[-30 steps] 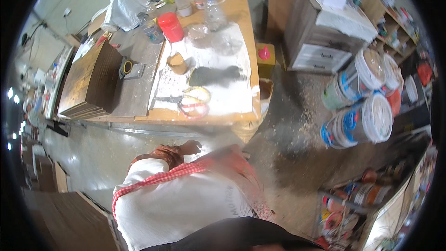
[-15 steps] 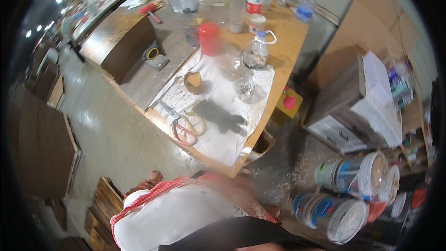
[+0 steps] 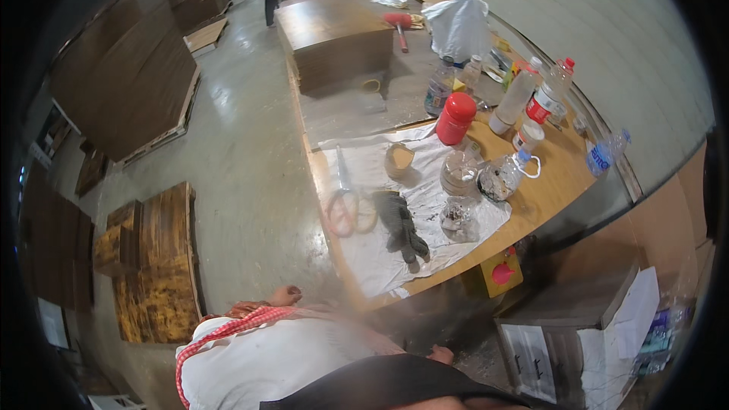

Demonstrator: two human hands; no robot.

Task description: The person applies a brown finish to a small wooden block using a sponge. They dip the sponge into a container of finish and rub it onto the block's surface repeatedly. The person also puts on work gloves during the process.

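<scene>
hands out of view; grey gloves (image 3: 401,225) lie on bench (image 3: 562,175), apparently untouched.

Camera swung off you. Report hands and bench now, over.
Both hands out of view. Grey gloves and scissors lie untouched on white sheet. Red-lidded jar stands behind them.

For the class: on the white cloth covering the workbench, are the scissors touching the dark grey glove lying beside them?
Cannot tell. In the head view the scissors lie right beside the dark grey glove, and the handle loop meets the glove's edge with no plain gap or contact.
</scene>
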